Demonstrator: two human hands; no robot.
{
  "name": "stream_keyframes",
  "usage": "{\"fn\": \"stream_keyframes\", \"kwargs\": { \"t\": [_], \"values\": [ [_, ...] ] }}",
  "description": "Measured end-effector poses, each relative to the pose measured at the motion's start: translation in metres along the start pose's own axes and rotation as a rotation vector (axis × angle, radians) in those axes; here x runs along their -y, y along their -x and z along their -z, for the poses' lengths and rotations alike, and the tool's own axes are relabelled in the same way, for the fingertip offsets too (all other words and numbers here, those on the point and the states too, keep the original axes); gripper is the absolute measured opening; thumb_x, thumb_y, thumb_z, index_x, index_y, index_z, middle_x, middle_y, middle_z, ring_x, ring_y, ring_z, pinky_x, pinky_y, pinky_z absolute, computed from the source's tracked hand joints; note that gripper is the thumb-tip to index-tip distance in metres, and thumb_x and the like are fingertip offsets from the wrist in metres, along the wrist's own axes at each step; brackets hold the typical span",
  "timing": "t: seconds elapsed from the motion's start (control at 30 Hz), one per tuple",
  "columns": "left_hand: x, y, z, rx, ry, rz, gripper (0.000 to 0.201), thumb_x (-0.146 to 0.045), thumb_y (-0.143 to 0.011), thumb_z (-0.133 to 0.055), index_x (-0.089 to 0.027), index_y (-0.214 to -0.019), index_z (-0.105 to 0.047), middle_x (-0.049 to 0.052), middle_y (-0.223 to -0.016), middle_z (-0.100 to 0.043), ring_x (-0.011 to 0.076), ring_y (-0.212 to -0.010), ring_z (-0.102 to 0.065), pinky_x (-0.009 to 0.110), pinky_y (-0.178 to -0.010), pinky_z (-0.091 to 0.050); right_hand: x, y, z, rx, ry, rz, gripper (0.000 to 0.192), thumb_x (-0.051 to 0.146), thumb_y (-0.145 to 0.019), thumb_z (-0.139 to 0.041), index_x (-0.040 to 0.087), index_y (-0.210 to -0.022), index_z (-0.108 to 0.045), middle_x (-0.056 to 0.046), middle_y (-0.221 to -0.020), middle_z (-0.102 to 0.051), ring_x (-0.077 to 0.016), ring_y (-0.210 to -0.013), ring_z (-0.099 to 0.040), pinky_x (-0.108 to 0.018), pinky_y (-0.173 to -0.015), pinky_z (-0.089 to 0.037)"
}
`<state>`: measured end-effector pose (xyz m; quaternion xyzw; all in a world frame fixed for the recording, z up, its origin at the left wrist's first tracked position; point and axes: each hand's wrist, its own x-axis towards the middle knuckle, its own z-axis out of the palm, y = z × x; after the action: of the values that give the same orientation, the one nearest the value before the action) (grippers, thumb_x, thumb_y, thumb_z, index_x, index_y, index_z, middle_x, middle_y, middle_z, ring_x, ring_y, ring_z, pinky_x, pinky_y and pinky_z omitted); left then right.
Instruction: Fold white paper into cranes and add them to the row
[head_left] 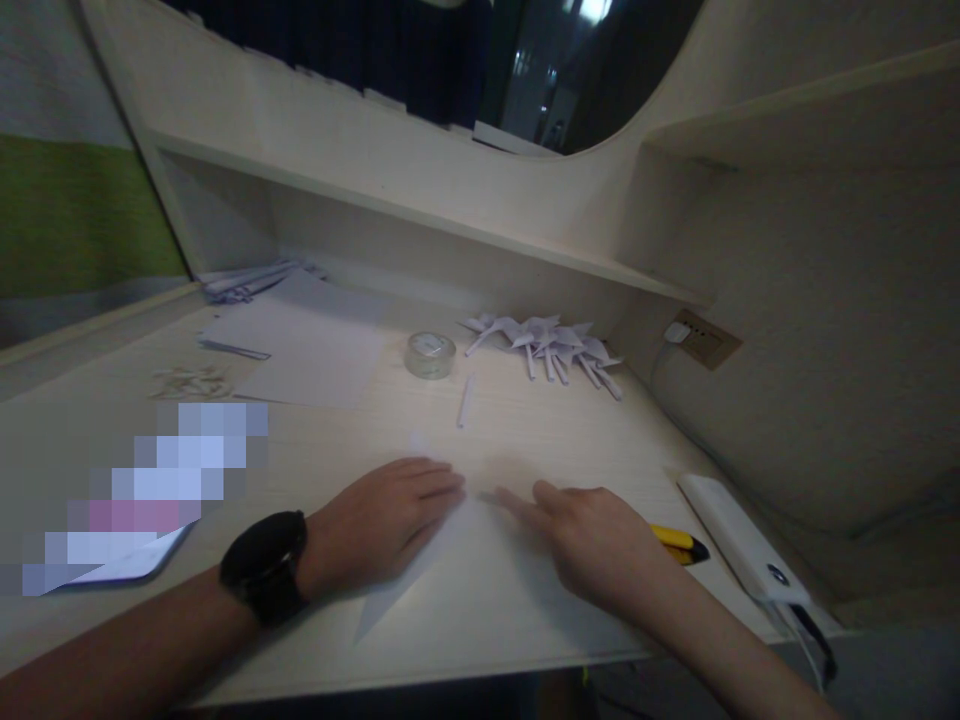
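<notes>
My left hand lies flat, fingers together, pressing on a folded white paper at the front of the desk. A black watch sits on that wrist. My right hand rests on the same paper, index finger stretched left along a fold, its tip blurred. A small paper corner pokes out beyond my left fingers.
A tape roll and a thin paper strip lie mid-desk. Several folded paper pinwheels are piled at the back right. White sheets lie back left. A yellow utility knife, a white power bank and a wall socket are right.
</notes>
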<state>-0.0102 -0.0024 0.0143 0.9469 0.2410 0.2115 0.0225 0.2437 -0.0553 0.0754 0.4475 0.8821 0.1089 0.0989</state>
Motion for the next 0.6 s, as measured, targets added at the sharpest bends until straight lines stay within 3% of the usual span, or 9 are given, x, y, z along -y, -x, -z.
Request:
{"fn": "stream_keyframes", "kwargs": {
  "t": [0.6],
  "values": [
    [-0.0017, -0.0031, 0.0036, 0.027, 0.021, -0.004, 0.033, -0.022, -0.093, -0.043, -0.022, -0.124, -0.056, 0.004, -0.126, -0.06, 0.0201, -0.115, -0.053, 0.041, -0.102, -0.039, 0.0036, -0.004, 0.0019, 0.029, 0.011, 0.002, 0.063, 0.003, -0.076, -0.04, 0.029, -0.133, -0.039, -0.004, -0.088, -0.063, -0.0157, -0.061, -0.057, -0.028, -0.051, -0.033]
  ]
}}
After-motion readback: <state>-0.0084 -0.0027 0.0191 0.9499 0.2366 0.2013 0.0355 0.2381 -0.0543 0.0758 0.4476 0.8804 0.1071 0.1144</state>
